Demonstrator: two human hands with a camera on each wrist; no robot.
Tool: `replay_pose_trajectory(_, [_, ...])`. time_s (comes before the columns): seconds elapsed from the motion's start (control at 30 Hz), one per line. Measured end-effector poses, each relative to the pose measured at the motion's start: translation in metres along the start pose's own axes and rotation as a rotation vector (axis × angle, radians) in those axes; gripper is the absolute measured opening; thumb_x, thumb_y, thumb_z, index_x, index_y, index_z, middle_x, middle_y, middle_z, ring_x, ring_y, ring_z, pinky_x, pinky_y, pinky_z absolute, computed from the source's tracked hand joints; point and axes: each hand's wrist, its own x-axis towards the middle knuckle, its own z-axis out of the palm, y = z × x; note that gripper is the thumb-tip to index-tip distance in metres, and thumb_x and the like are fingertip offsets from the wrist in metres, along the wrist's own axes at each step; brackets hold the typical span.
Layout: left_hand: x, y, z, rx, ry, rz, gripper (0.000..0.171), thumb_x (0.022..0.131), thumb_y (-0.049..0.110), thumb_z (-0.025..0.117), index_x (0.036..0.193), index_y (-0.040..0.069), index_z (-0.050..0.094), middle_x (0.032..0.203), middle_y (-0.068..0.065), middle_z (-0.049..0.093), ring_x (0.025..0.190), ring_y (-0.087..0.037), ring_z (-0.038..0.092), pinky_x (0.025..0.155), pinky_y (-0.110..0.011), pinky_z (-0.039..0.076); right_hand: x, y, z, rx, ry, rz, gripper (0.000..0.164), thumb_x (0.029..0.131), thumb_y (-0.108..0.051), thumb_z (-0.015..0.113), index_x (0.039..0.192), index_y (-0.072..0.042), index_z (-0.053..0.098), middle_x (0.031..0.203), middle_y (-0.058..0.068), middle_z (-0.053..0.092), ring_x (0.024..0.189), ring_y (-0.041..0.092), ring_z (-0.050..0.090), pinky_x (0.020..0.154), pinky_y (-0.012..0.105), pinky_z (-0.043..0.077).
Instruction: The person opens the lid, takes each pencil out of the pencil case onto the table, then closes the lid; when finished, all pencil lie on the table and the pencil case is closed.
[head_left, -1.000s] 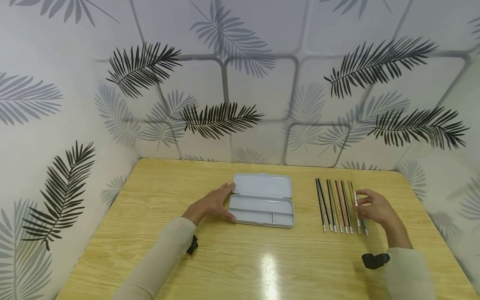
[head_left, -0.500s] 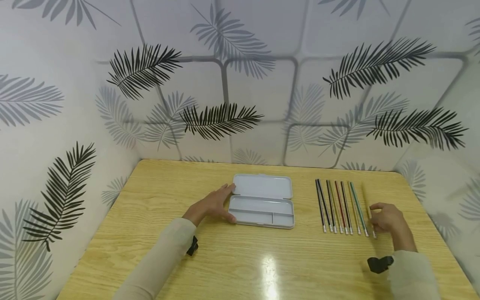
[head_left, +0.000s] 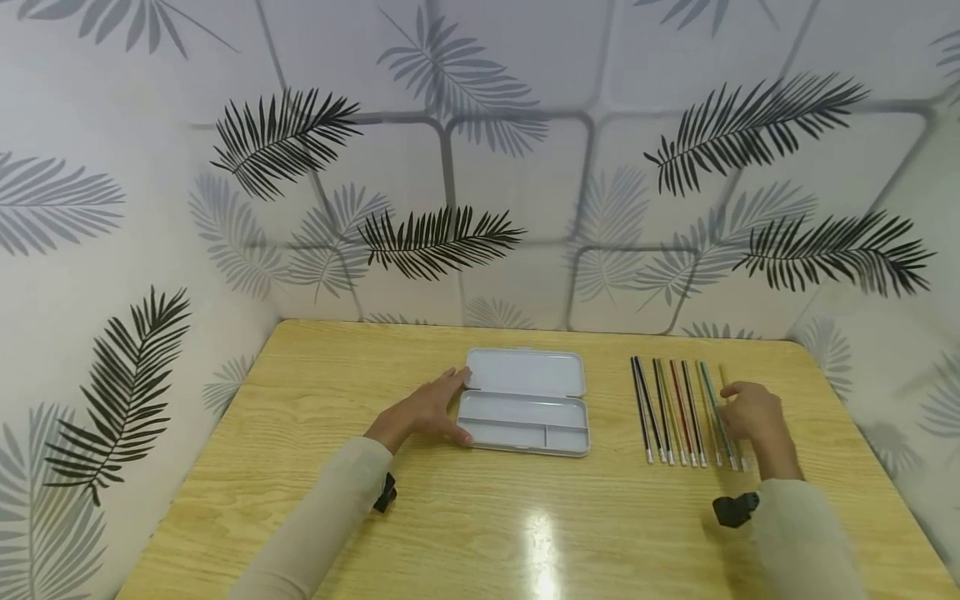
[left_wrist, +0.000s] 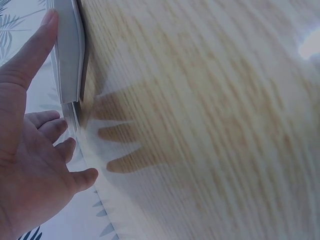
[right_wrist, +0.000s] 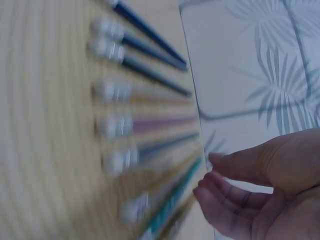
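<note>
A white hinged case [head_left: 521,408] lies open on the table, its lid [head_left: 525,371] folded back. My left hand [head_left: 427,408] rests at the case's left end with the thumb straight against its side [left_wrist: 67,55]; the other fingers are slightly bent. To the right lies a row of several pencils [head_left: 678,400] with white eraser ends towards me. My right hand [head_left: 753,414] is over the right end of the row, beside a green pencil [right_wrist: 167,205], covering part of the rightmost yellowish pencil [head_left: 723,375]. Its thumb and fingers [right_wrist: 235,192] are loosely bent with nothing between them.
The wooden table [head_left: 420,533] reaches back to a wall [head_left: 517,175] with a leaf pattern. Between the case and the pencils is a strip of bare tabletop. The case base has a long compartment and two smaller front ones.
My right hand set a yellowish pencil down at the row's right end, let go, and has moved left towards the green pencil. The left hand and case have stayed put.
</note>
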Motion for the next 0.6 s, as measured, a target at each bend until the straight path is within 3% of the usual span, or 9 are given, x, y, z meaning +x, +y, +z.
replay_pose_trajectory(0.07, [0.000,-0.001,-0.001,0.002,0.002,-0.004,0.121,0.062,0.048,0.085,0.154,0.017,0.014,0.160,-0.013,0.011,0.146,-0.037,0.014,0.116,-0.057,0.020,0.010,-0.019,0.004,0.032,0.016,-0.019,0.042,0.093,-0.015,0.053,0.123,0.015,0.052,0.095,0.027,0.069,0.069,0.028,0.068,0.081,0.054,0.050])
replay_pose_trajectory(0.23, [0.000,-0.003,-0.003,-0.001,0.006,-0.015,0.121,0.061,0.048,0.086,0.154,0.018,0.014,0.160,-0.013,0.011,0.146,-0.038,0.015,0.116,-0.056,0.020,0.039,-0.071,0.029,0.143,0.032,-0.091,0.037,0.095,-0.017,0.053,0.121,0.010,0.057,0.115,0.032,0.061,0.075,0.028,0.070,0.079,0.049,0.054])
replay_pose_trajectory(0.3, [0.000,-0.003,-0.003,-0.001,0.006,-0.012,0.121,0.061,0.047,0.086,0.154,0.018,0.014,0.160,-0.013,0.011,0.146,-0.037,0.015,0.116,-0.056,0.020,0.050,-0.090,0.042,0.180,0.022,-0.129,0.035,0.096,-0.016,0.053,0.120,0.009,0.058,0.116,0.031,0.060,0.077,0.027,0.070,0.071,0.041,0.058])
replay_pose_trajectory(0.43, [0.000,-0.003,-0.003,-0.002,0.002,-0.001,0.120,0.062,0.047,0.086,0.154,0.017,0.014,0.160,-0.012,0.011,0.147,-0.036,0.014,0.117,-0.054,0.019,0.069,-0.118,0.065,0.205,0.017,-0.195,0.034,0.097,-0.015,0.052,0.122,0.008,0.057,0.112,0.028,0.063,0.083,0.029,0.068,0.069,0.036,0.057])
replay_pose_trajectory(0.6, [-0.001,-0.002,-0.001,0.003,0.003,0.012,0.120,0.062,0.048,0.085,0.154,0.016,0.014,0.160,-0.013,0.011,0.146,-0.036,0.014,0.117,-0.054,0.020,0.083,-0.136,0.083,0.169,0.039,-0.199,0.034,0.097,-0.013,0.050,0.124,0.007,0.057,0.113,0.026,0.064,0.098,0.035,0.063,0.080,0.043,0.054])
